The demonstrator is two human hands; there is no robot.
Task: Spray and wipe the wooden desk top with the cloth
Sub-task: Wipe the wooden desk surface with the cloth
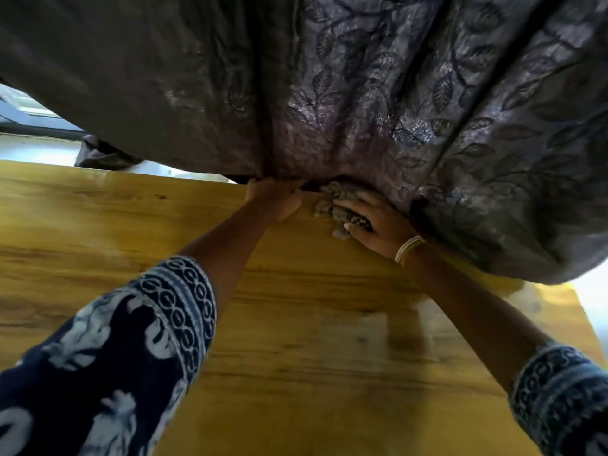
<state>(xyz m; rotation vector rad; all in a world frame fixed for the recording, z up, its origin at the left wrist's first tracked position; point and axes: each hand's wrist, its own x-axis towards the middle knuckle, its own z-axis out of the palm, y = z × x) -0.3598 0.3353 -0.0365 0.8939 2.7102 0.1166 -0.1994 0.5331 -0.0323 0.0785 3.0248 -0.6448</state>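
Right hand (375,222) flat on cloth (332,209)

Cloth (332,205) on desk (296,340) (under curtain (394,93)).

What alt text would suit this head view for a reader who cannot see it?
A person's right hand presses a crumpled cloth onto the far edge of a wooden desk, while the left hand lifts a dark leaf-patterned curtain that hangs over it. Both arms wear patterned blue sleeves.
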